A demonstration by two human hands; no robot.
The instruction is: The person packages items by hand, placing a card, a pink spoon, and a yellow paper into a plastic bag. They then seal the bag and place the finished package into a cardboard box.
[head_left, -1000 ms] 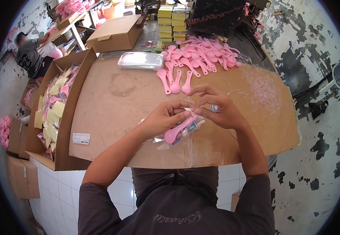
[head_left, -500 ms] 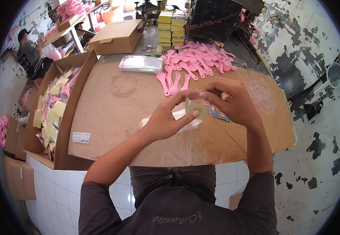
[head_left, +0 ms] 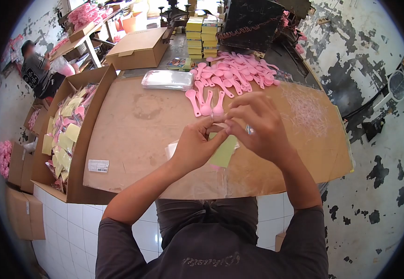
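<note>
Below my fingers hangs a yellow-green card (head_left: 223,152), seemingly in a clear plastic bag, with a bit of pink at its lower edge. The thumb and index finger of my left hand (head_left: 193,145) pinch its top. My right hand (head_left: 261,130) meets the left at that same top edge, thumb tip against it and fingers curled; its exact grip is partly hidden. Under my hands lie clear plastic bags (head_left: 170,148), largely covered. Just beyond my fingertips are three pink spoons (head_left: 206,104) in a row, in front of a heap of pink spoons (head_left: 239,69).
A bundle of clear bags (head_left: 167,79) lies on the cardboard-covered table (head_left: 123,139). At left stands an open carton (head_left: 97,93) of packed cards and spoons. Stacked cards (head_left: 195,37) and a closed box (head_left: 137,49) are behind. Thin plastic scraps (head_left: 306,111) lie right. A person (head_left: 37,69) sits far left.
The yellow-green card has come into view facing me below my hands. My right hand has shifted left and down, closer to my left hand, and now covers the printed cards.
</note>
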